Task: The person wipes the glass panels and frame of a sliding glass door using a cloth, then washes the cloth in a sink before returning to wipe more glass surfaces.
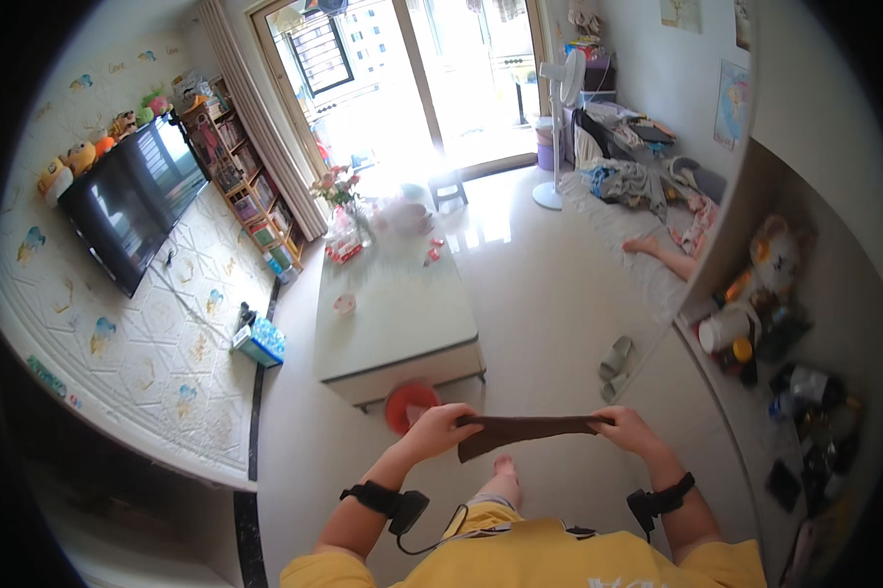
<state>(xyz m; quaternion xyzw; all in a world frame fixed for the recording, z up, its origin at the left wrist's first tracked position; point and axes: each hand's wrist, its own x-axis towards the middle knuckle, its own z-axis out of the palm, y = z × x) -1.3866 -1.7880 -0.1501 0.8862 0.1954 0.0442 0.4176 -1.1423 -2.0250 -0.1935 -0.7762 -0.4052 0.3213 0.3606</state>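
Observation:
A dark brown cloth is stretched between my two hands in front of my body, above the tiled floor. My left hand pinches its left end, where a corner droops below the fingers. At the other end, my right hand grips the cloth's upper edge. Both forearms wear black straps with small boxes, and a cable runs from the left one. Beyond my left hand, a red basin sits on the floor by the near end of a pale low table.
The table bears a small bowl, a flower vase and plastic bags. Slippers lie on the floor to the right. A person's leg rests on the clothes-strewn sofa. A standing fan and cluttered shelf are rightward.

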